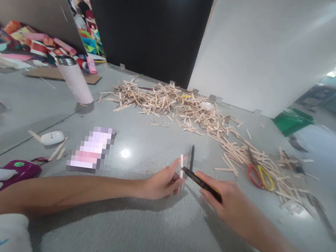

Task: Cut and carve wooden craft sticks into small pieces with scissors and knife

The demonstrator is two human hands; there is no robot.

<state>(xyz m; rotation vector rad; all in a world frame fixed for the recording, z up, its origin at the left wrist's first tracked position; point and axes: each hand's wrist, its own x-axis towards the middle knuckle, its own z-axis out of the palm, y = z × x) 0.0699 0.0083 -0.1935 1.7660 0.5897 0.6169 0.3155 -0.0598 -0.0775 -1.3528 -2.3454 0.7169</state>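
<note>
Between the fingers of my left hand [165,182] is a short pale wooden stick [181,163], held nearly upright. My right hand [227,195] is closed around a black and yellow utility knife [205,184]. Its front end points left and meets or nearly meets the stick; the blade is too small to make out. Just beyond the knife lies a thin dark rod [192,156], perhaps a pen, on the grey table [128,236].
A wide heap of wooden sticks [159,100] spreads across the back and right, with red-and-yellow-handled scissors [260,176] among them. Left are a phone [93,149], a white mouse [52,138], a pink bottle [74,79] and a purple device [2,182]. A green bin [294,121] stands beyond.
</note>
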